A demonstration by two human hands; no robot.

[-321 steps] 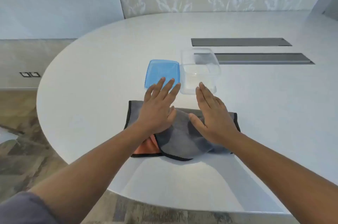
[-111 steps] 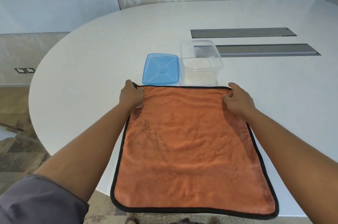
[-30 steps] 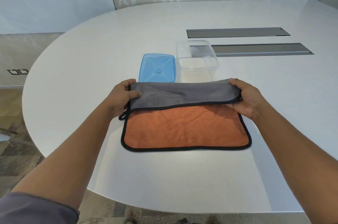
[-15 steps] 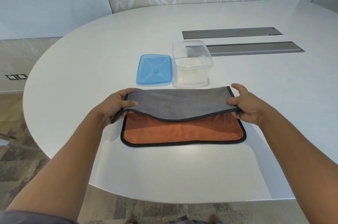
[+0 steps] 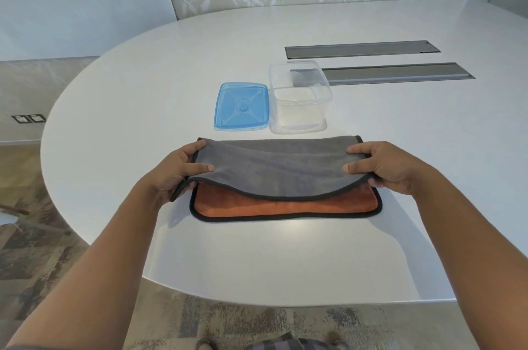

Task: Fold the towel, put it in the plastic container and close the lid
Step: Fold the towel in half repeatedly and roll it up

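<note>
The towel [image 5: 274,169], orange on one side, grey on the other and edged in black, lies on the white table, its grey half folded toward me over the orange half. A strip of orange still shows along the near edge. My left hand [image 5: 177,172] pinches the folded flap's left corner; my right hand [image 5: 385,166] pinches its right corner. The flap's middle sags between them. Just behind the towel stand the clear plastic container [image 5: 300,98], open and holding nothing, and, to its left, the blue lid [image 5: 242,106] lying flat.
The white oval table [image 5: 143,86] curves away on the left and ends close in front of me. Two grey recessed slots [image 5: 397,74] lie behind the container. Patterned floor and my feet show below the table edge.
Both hands have drawn the grey flap further toward me, so less orange shows than half a second ago. Earlier the towel lay spread fully open, orange side up.
</note>
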